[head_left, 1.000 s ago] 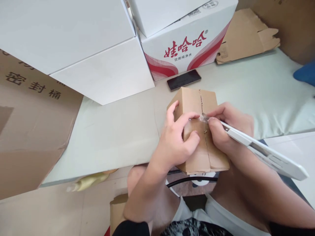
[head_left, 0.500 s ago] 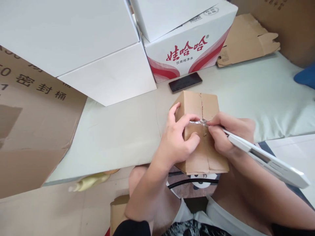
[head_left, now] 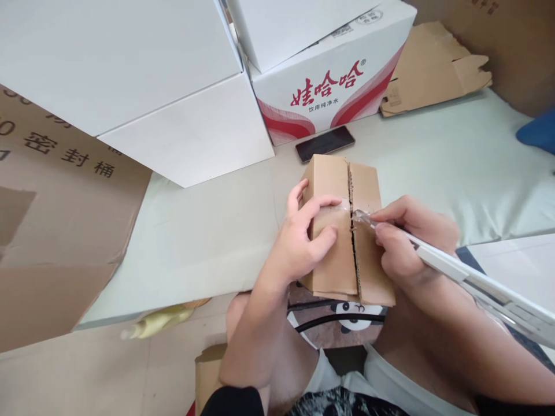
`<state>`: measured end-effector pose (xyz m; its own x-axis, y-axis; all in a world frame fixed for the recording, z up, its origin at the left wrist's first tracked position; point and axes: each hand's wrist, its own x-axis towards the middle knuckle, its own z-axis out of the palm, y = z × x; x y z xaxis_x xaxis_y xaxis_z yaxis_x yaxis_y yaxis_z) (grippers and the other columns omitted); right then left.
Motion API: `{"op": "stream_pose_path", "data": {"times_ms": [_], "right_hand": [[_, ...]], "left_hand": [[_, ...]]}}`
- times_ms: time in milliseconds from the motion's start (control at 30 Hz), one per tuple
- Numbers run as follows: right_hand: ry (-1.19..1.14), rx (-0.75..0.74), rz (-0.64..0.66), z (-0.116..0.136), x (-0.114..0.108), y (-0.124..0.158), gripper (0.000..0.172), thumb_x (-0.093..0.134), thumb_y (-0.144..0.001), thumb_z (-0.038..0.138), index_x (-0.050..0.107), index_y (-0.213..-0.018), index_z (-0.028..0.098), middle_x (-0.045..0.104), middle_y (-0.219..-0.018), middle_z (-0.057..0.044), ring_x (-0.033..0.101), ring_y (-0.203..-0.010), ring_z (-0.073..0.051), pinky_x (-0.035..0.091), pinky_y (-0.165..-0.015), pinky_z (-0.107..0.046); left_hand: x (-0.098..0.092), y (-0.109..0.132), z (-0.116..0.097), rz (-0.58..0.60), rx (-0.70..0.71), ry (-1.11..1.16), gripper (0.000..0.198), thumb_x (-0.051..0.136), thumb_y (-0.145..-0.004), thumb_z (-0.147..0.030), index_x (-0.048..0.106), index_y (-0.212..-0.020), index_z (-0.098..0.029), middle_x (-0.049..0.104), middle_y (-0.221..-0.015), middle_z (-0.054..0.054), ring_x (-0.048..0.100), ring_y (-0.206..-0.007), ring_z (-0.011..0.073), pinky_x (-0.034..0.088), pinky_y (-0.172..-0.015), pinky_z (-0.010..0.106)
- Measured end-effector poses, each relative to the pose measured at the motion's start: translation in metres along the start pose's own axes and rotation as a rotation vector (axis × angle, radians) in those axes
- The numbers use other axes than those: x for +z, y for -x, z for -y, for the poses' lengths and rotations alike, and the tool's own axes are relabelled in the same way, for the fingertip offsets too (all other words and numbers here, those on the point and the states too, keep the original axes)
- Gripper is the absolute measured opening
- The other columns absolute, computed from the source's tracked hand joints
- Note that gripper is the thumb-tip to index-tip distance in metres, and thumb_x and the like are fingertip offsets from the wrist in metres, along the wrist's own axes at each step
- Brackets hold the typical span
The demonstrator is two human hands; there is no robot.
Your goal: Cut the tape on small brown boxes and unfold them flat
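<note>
A small brown cardboard box (head_left: 333, 263) rests near the front edge of the covered surface, its top seam slightly parted. My left hand (head_left: 303, 237) grips the box from the left, with fingertips and thumb on the top flap. From the right, my right hand (head_left: 410, 237) is closed on a long white utility knife (head_left: 485, 283). The knife's narrow front end points at the seam, about mid-length. Clear tape (head_left: 336, 207) lies across the top by my left fingers. Whether the tip touches tape or cardboard I cannot tell.
A dark phone (head_left: 325, 143) lies behind the box. White cartons (head_left: 191, 127) and a red-and-white water carton (head_left: 329, 98) stand farther back. Flattened cardboard (head_left: 433, 75) is at the back right, and a large brown carton (head_left: 65, 202) stands at the left.
The box's top seam has opened into a dark gap, and the box has shifted slightly left. My right hand and the knife have moved a little to the right.
</note>
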<state>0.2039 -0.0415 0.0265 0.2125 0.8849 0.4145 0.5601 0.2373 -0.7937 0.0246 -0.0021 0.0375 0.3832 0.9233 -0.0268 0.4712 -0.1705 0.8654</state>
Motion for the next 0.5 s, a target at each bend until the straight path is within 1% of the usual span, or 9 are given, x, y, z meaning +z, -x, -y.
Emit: {"op": "stream_pose_path", "data": {"times_ms": [67, 167, 233, 267, 300, 333, 400, 467, 500], "right_hand": [[-0.04, 0.021, -0.046, -0.004, 0.003, 0.001, 0.009, 0.057, -0.077, 0.018, 0.061, -0.074, 0.027, 0.054, -0.05, 0.005, 0.049, -0.044, -0.014, 0.036, -0.042, -0.028], [-0.145, 0.07, -0.176, -0.013, 0.011, -0.002, 0.007, 0.058, -0.084, 0.024, 0.063, -0.088, 0.026, 0.053, -0.055, 0.005, 0.051, -0.048, -0.015, 0.041, -0.047, -0.029], [-0.172, 0.087, -0.286, -0.025, 0.017, -0.008, 0.01, 0.056, -0.087, 0.027, 0.061, -0.096, 0.026, 0.052, -0.06, 0.005, 0.053, -0.052, -0.015, 0.044, -0.052, -0.03], [-0.142, 0.092, -0.322, -0.033, 0.02, -0.012, 0.011, 0.056, -0.088, 0.029, 0.061, -0.098, 0.026, 0.052, -0.063, 0.005, 0.053, -0.054, -0.016, 0.045, -0.054, -0.031], [-0.084, 0.095, -0.331, -0.043, 0.023, -0.016, 0.013, 0.057, -0.089, 0.031, 0.061, -0.1, 0.027, 0.054, -0.065, 0.004, 0.055, -0.057, -0.016, 0.046, -0.057, -0.032], [-0.006, 0.097, -0.31, -0.054, 0.026, -0.021, 0.014, 0.058, -0.088, 0.033, 0.062, -0.101, 0.027, 0.056, -0.067, 0.003, 0.056, -0.059, -0.017, 0.048, -0.06, -0.033], [0.156, 0.095, -0.167, -0.078, 0.032, -0.028, 0.018, 0.061, -0.086, 0.034, 0.066, -0.101, 0.026, 0.063, -0.073, 0.0, 0.062, -0.066, -0.021, 0.051, -0.068, -0.037], [0.257, 0.071, -0.001, -0.101, 0.037, -0.034, 0.024, 0.06, -0.083, 0.03, 0.069, -0.105, 0.025, 0.072, -0.087, -0.006, 0.068, -0.081, -0.026, 0.054, -0.076, -0.043], [0.286, 0.056, 0.055, -0.11, 0.039, -0.036, 0.029, 0.058, -0.082, 0.026, 0.07, -0.109, 0.024, 0.075, -0.096, -0.009, 0.069, -0.089, -0.029, 0.054, -0.08, -0.045]], "left_hand": [[-0.004, 0.0, 0.002, 0.017, -0.003, 0.0, 0.041, 0.061, -0.085, -0.024, 0.066, -0.125, -0.025, 0.029, -0.164, 0.012, 0.015, -0.163, 0.0336, 0.028, -0.129, 0.056], [-0.015, 0.003, 0.008, 0.037, 0.001, 0.018, 0.045, 0.06, -0.086, -0.023, 0.065, -0.13, -0.024, 0.022, -0.168, 0.012, 0.014, -0.163, 0.0341, 0.032, -0.128, 0.055], [-0.024, 0.005, 0.011, 0.023, -0.006, 0.005, 0.046, 0.057, -0.085, -0.018, 0.067, -0.13, -0.027, 0.018, -0.171, 0.007, 0.014, -0.163, 0.0337, 0.029, -0.129, 0.056], [-0.028, 0.007, 0.012, 0.004, -0.015, -0.013, 0.046, 0.056, -0.084, -0.016, 0.069, -0.127, -0.028, 0.017, -0.172, 0.004, 0.013, -0.163, 0.0338, 0.026, -0.13, 0.057], [-0.032, 0.009, 0.011, -0.016, -0.025, -0.033, 0.045, 0.055, -0.084, -0.015, 0.071, -0.123, -0.029, 0.017, -0.172, 0.002, 0.013, -0.163, 0.0344, 0.023, -0.131, 0.058], [-0.036, 0.011, 0.01, -0.033, -0.036, -0.051, 0.042, 0.055, -0.084, -0.016, 0.072, -0.12, -0.03, 0.016, -0.172, 0.001, 0.012, -0.163, 0.0353, 0.02, -0.131, 0.06], [-0.04, 0.013, 0.007, -0.064, -0.057, -0.077, 0.034, 0.059, -0.085, -0.02, 0.071, -0.115, -0.028, 0.016, -0.171, 0.003, 0.012, -0.163, 0.0373, 0.02, -0.13, 0.063], [-0.041, 0.015, 0.005, -0.1, -0.076, -0.106, 0.027, 0.066, -0.084, -0.027, 0.068, -0.111, -0.026, 0.019, -0.169, 0.007, 0.011, -0.163, 0.0382, 0.023, -0.129, 0.063], [-0.041, 0.015, 0.005, -0.118, -0.086, -0.119, 0.028, 0.07, -0.083, -0.031, 0.066, -0.11, -0.025, 0.021, -0.167, 0.009, 0.01, -0.163, 0.0383, 0.025, -0.128, 0.063]]}}
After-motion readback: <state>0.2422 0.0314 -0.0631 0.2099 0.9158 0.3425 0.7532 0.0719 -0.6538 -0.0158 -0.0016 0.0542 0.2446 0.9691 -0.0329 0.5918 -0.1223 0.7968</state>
